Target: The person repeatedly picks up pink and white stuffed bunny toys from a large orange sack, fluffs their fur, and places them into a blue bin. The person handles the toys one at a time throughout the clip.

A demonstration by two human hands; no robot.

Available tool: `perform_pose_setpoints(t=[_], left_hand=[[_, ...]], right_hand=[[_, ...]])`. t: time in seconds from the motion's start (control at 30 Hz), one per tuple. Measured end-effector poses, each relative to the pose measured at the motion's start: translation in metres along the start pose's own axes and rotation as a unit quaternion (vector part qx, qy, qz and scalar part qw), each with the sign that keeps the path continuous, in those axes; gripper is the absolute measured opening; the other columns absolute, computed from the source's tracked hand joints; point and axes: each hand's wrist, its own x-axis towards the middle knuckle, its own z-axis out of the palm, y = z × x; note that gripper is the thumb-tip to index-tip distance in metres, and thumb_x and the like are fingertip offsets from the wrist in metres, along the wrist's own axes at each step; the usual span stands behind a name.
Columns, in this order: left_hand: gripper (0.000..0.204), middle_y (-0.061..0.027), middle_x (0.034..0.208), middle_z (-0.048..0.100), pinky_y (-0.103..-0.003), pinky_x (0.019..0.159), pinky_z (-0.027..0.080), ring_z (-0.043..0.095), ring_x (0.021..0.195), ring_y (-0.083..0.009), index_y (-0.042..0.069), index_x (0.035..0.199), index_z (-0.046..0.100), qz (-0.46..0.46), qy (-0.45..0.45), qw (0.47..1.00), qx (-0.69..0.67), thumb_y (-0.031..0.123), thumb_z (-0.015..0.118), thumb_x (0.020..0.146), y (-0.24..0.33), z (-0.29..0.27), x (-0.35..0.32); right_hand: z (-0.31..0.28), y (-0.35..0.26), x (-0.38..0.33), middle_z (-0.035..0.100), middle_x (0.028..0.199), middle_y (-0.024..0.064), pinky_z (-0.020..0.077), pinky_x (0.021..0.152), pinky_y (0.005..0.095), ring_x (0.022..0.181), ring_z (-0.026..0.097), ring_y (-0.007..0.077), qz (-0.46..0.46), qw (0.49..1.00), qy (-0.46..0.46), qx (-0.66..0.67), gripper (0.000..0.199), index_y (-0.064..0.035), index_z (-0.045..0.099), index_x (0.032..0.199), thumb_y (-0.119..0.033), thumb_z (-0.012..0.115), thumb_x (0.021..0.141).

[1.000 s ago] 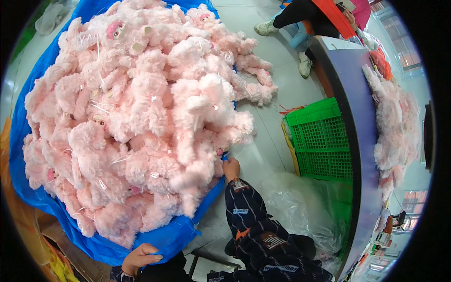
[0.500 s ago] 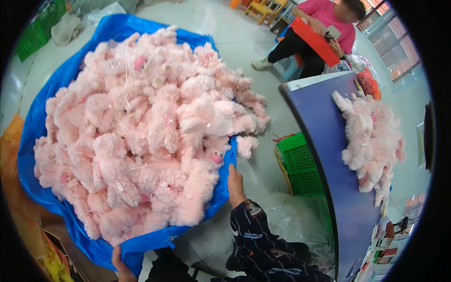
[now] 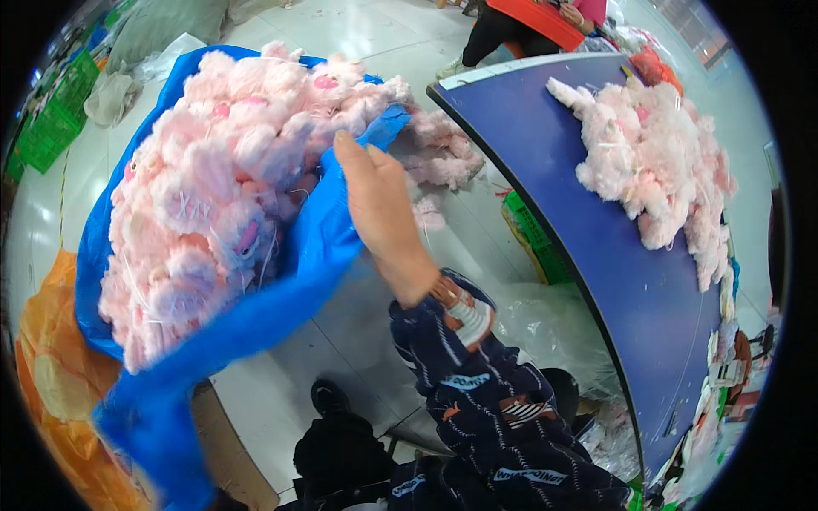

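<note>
My right hand [image 3: 382, 209] is closed on the raised edge of a blue plastic sheet [image 3: 319, 247], at the right side of a big heap of pink plush toys [image 3: 204, 179]. The fluffy toys lie piled inside the sheet, some with bright pink noses and white threads showing. Toward me the sheet is lifted into a blurred band that runs down to the lower left. My left hand is out of the picture.
On the right stands a blue-topped table [image 3: 588, 247] with more pink plush toys [image 3: 656, 162] on it. A green crate [image 3: 537, 234] is beneath it. An orange sack [image 3: 64, 375] lies at left. A seated person with a red tray [image 3: 541, 21] is at the back.
My right hand has pulled the sheet's edge up and away from me, and the near edge has risen. The heap has shifted away from me. My left hand has left the view.
</note>
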Motion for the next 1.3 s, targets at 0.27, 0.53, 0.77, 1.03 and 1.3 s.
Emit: perform_pose_setpoints(t=[0.27, 0.53, 0.77, 1.03, 1.3], left_hand=[[0.019, -0.0068, 0.072, 0.057, -0.026, 0.065, 0.043, 0.055, 0.072, -0.0149, 0.001, 0.078, 0.06, -0.034, -0.161, 0.979, 0.121, 0.014, 0.068, 0.067, -0.039, 0.06, 0.024], [0.059, -0.0226, 0.098, 0.054, -0.039, 0.074, 0.043, 0.053, 0.088, -0.0368, 0.002, 0.116, 0.041, 0.111, -0.169, 0.962, 0.186, 0.019, 0.066, 0.066, -0.094, 0.193, 0.122], [0.02, -0.0032, 0.072, 0.057, -0.026, 0.062, 0.041, 0.051, 0.066, -0.0114, 0.0, 0.091, 0.058, 0.007, -0.083, 0.993, 0.079, 0.015, 0.055, 0.08, -0.15, 0.159, 0.164], [0.022, 0.0031, 0.068, 0.053, -0.021, 0.058, 0.038, 0.046, 0.064, -0.0055, -0.002, 0.082, 0.059, -0.092, -0.074, 0.993, 0.026, 0.02, 0.056, 0.081, -0.204, 0.143, 0.166], [0.028, -0.0028, 0.073, 0.059, -0.025, 0.063, 0.043, 0.051, 0.069, -0.0092, -0.003, 0.085, 0.06, -0.104, -0.153, 0.981, 0.055, 0.025, 0.056, 0.08, -0.199, 0.147, 0.166]], right_hand=[[-0.024, 0.13, -0.031, 0.042, 0.053, 0.02, 0.0317, 0.048, 0.0373, 0.049, 0.041, 0.0177, 0.098, 0.978, 0.071, -0.169, 0.042, 0.0059, 0.044, 0.061, -0.028, 0.047, 0.084], [-0.051, 0.162, -0.039, 0.041, 0.055, 0.024, 0.0331, 0.048, 0.041, 0.048, 0.045, 0.0235, 0.103, 0.964, -0.101, -0.225, 0.039, 0.005, 0.045, 0.062, -0.028, 0.051, 0.082], [-0.207, 0.228, -0.001, 0.059, 0.087, 0.0096, 0.0477, 0.068, 0.0284, 0.08, 0.057, 0.0193, 0.29, 0.905, -0.117, -0.29, 0.033, -0.0015, 0.057, 0.101, -0.021, 0.06, 0.075], [-0.223, 0.344, 0.035, 0.042, 0.118, 0.0162, 0.0417, 0.079, 0.0419, 0.108, 0.041, 0.0336, 0.025, 0.642, -0.146, -0.753, 0.056, -0.0041, 0.041, 0.116, -0.014, 0.064, 0.066], [-0.247, 0.395, 0.013, 0.057, 0.082, 0.0137, 0.0474, 0.062, 0.0351, 0.075, 0.059, 0.0278, 0.027, 0.698, -0.054, -0.714, 0.017, -0.0037, 0.054, 0.091, -0.012, 0.05, 0.077]])
